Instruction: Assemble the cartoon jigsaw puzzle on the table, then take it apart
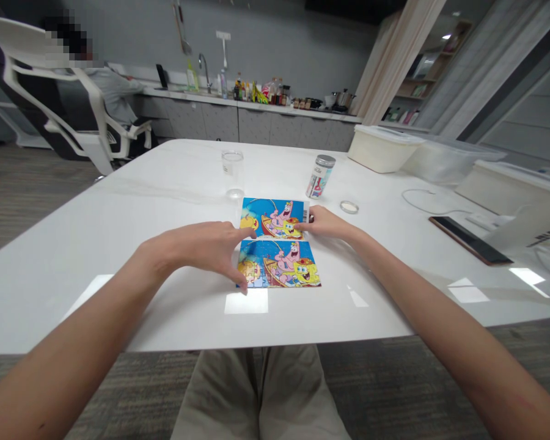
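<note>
An assembled jigsaw puzzle (279, 264) with cartoon figures in a boat lies flat on the white table. Just beyond it is a picture card (275, 215) with the same scene and a barcode strip at its right edge. My right hand (325, 223) pinches this card at the right side, thumb on top and fingers partly hidden. My left hand (206, 249) spans the puzzle's left edge, thumb by the near corner and a finger by the far corner, spread apart. Whether it presses on the pieces I cannot tell.
Behind the card stand a clear jar (233, 174) and a printed canister (321, 177), with a round lid (349, 207) nearby. On the right are a phone (471, 239), a cable and lidded storage bins (382, 148). A person sits in a white-framed chair (89, 134) at far left.
</note>
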{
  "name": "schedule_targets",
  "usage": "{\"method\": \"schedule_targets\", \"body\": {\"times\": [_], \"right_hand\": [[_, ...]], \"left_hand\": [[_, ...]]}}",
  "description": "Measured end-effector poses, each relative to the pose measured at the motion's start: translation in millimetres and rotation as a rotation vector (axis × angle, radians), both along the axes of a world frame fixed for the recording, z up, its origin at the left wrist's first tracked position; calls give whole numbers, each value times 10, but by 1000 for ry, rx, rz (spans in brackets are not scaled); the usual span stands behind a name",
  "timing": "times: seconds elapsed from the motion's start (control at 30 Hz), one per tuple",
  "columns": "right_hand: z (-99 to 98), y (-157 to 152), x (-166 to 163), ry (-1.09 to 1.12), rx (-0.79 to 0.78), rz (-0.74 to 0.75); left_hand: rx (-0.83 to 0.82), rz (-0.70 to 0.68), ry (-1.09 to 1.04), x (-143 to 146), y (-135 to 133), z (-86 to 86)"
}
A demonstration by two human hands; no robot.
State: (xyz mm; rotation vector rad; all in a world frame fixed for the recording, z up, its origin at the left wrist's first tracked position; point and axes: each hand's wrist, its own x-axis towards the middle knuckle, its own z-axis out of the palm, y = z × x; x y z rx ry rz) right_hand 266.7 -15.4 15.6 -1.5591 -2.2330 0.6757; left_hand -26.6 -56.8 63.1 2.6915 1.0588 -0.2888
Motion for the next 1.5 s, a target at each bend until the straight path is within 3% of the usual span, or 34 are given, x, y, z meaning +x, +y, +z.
{"method": "schedule_targets", "body": {"times": [0.47,1.5], "right_hand": [[-2,-11,-10,36,-7,2],[-13,-3,0,52,18,18]], "left_hand": [[52,83,29,3,31,7],[-38,102,67,7,11,9]]}}
